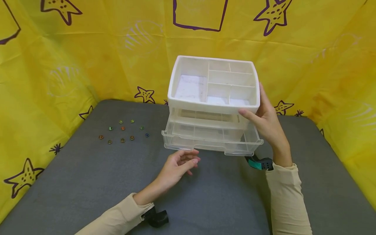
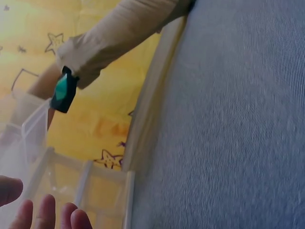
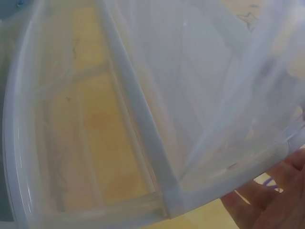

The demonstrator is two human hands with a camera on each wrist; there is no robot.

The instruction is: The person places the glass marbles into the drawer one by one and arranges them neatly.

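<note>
A white plastic drawer organizer (image 1: pixel 189 105), its top divided into compartments, stands tilted toward me with a clear drawer (image 1: pixel 208 143) pulled out at its front. My right hand (image 1: pixel 268 122) grips the organizer's right side, thumb on the front rim and fingers behind. In the right wrist view, clear plastic walls fill most of the picture and fingers of the right hand (image 3: pixel 267 202) show at the lower right. Just below the drawer's front edge is my left hand (image 1: pixel 179 166), fingers loosely bent and holding nothing. Whether its fingertips touch the drawer, I cannot tell.
Several small round coloured pieces (image 1: pixel 122 128) lie spread on the grey table (image 1: pixel 97 182), left of the organizer. A yellow cloth (image 1: pixel 117 65) with starfish drawings hangs behind the table and along both sides. Each wrist wears a dark strap.
</note>
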